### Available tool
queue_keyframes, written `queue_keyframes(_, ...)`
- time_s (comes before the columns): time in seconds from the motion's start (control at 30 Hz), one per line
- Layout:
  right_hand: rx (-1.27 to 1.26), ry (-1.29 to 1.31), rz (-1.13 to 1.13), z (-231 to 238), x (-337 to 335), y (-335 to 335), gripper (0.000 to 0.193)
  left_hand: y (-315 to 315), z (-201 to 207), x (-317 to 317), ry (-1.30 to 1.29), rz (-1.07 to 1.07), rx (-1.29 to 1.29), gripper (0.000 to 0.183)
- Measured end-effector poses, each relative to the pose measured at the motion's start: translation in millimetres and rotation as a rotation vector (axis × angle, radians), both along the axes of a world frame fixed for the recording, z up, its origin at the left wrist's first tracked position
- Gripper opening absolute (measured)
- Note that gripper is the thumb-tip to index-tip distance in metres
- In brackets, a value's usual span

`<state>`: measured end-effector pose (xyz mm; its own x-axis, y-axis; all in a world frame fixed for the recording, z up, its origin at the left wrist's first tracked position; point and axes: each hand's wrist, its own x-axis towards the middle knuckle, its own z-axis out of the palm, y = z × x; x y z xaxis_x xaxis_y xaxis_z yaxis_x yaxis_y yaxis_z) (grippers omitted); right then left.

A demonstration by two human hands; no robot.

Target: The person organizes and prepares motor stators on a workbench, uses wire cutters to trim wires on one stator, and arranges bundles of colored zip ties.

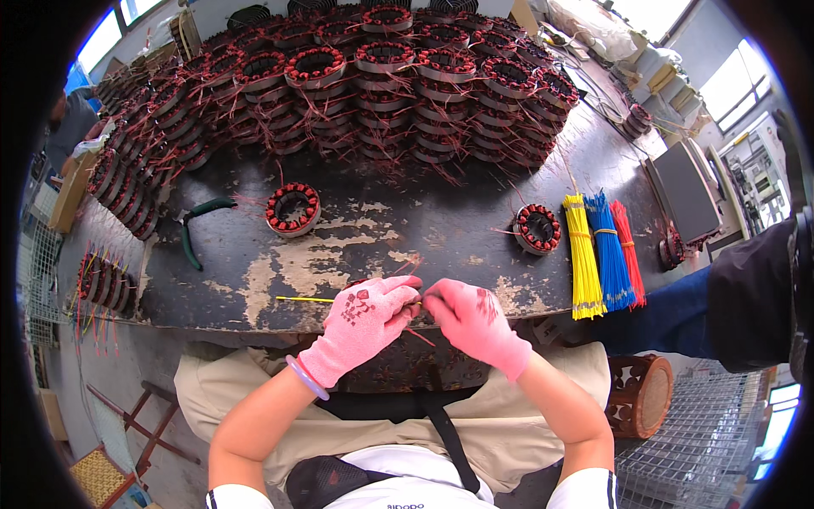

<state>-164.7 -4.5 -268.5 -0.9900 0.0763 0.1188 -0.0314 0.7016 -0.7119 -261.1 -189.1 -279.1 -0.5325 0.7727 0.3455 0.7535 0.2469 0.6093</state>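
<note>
My left hand (366, 312), in a pink glove, is closed on a thin yellow wire (305, 299) whose free end sticks out to the left. My right hand (475, 316), gloved alike, has its fingers pinched together against the left fingertips. A speck of yellow shows between them; what the right fingers grip is too small to make out. Fine reddish wire leads (420, 338) poke out around both hands. Behind the left hand, a bit of a wound stator shows, mostly hidden. One red-wound stator ring (293, 209) lies farther left, and another stator ring (537, 229) lies to the right.
Tall stacks of stators (386, 93) fill the table's far side. Green-handled pliers (197, 233) lie at left, near a row of stators (104, 282) with coloured leads. Bundles of yellow wires (583, 259), blue wires (609, 254) and red wires (628, 254) lie at right. A person's dark sleeve (750, 297) is at far right.
</note>
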Motion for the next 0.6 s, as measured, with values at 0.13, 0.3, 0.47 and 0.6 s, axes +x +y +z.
queue_keyframes(0.13, -0.884, -0.537, -0.148, -14.6, -0.8, 6.9, 0.021, -1.3, 2.2, -0.7, -0.004, -0.016, -0.013, 0.014)
queue_keyframes(0.3, 0.475, 0.234, -0.038, 6.7, 14.6, -3.4, 0.037, -0.6, -3.6, 0.1, 0.006, -0.015, 0.008, 0.014)
queue_keyframes(0.47, -0.120, -0.299, -0.123, 7.0, 8.5, -5.5, 0.026, -0.9, 0.0, 1.0, -0.010, -0.008, -0.006, 0.013)
queue_keyframes(0.6, -0.738, -0.552, -0.117, 3.1, 9.3, 2.9, 0.024, -0.8, 0.0, 0.4, -0.007, -0.014, 0.002, 0.013)
